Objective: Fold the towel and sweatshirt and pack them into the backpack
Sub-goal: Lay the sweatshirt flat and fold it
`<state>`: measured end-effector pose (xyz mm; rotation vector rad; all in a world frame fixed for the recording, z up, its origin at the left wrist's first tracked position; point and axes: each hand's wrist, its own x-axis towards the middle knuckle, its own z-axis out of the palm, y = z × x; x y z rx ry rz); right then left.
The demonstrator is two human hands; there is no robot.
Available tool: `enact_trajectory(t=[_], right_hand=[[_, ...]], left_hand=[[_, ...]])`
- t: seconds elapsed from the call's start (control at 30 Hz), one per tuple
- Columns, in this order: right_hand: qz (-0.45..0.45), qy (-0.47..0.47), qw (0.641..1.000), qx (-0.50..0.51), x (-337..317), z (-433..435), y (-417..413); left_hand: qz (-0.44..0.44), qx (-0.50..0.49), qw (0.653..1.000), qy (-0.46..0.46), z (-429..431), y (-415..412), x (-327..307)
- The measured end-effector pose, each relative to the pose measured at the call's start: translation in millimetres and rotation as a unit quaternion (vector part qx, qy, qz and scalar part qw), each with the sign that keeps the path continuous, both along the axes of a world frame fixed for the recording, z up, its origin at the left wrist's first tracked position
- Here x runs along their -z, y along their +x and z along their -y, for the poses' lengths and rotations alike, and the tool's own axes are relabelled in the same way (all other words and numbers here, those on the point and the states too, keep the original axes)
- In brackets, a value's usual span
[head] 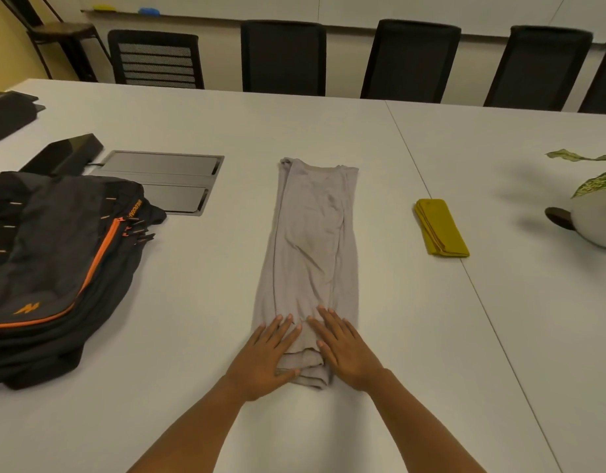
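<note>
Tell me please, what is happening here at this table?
A person's left hand and right hand press flat on the near end of the grey sweatshirt, which lies folded into a long narrow strip on the white table. The yellow towel lies folded to its right. The black backpack lies to the left, apart from both.

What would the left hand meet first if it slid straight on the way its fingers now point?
Likely the right hand: the left hand, flat on the sweatshirt, angles forward and right, toward the right hand's fingertips. If it clears them, only more sweatshirt lies ahead.
</note>
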<state>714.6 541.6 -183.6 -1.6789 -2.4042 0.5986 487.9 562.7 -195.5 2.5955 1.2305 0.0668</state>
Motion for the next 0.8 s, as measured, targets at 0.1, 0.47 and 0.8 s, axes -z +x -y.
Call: enact_trajectory(t=[0.1,0.47,0.8], right_hand=[[0.024,-0.001,0.999,-0.031,0,9,2],[0.118,0.061,0.989,-0.068,4,12,-5],[0.022,0.277,0.96,-0.035,-1,4,-16]], left_hand=[[-0.038,0.017,0.999,0.007,-2,-4,-1],[-0.116,0.051,0.986,0.105,-9,23,-8],[0.07,0.041,0.987,0.14,-11,14,-40]])
